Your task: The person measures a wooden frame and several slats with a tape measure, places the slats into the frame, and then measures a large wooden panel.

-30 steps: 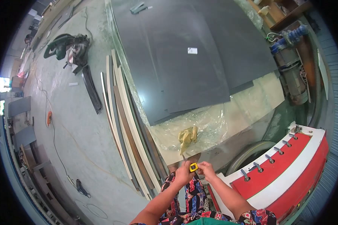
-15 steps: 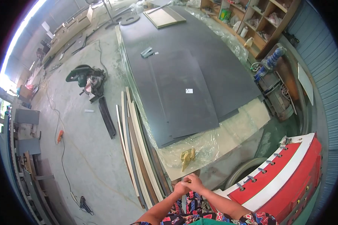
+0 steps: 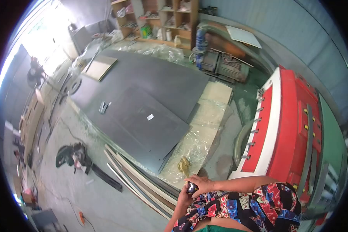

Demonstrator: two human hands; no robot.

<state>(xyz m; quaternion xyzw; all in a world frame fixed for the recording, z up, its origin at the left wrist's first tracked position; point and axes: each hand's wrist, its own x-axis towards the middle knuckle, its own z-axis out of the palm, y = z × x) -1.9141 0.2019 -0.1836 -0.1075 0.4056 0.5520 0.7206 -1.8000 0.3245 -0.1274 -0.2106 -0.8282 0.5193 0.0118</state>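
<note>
A small black, shiny, rounded object (image 3: 192, 188) is held close to my body, between both hands. My left hand (image 3: 184, 198) wraps it from the left and below, fingers closed. From the right, my right hand (image 3: 201, 183) closes over its upper side. Its exact kind is too small to make out. Just beyond the hands, a crumpled yellowish glove-like cloth (image 3: 183, 166) lies on clear plastic film at the near end of the sheet stack. Dark grey sheets (image 3: 143, 131) lie on that stack, with a small white label (image 3: 150, 116) on top.
Long thin strips (image 3: 139, 179) lie along the stack's left side. A mitre saw (image 3: 75, 156) sits on the floor at left. On the right stands a red and white machine (image 3: 276, 123). Behind are a motor (image 3: 224, 65) and wooden shelves (image 3: 154, 19). A grey bracket-like piece (image 3: 103, 107) rests on the sheets.
My view has turned to the right, so the red machine shows more fully. The black object now shows between my hands; earlier they were together with it hidden.
</note>
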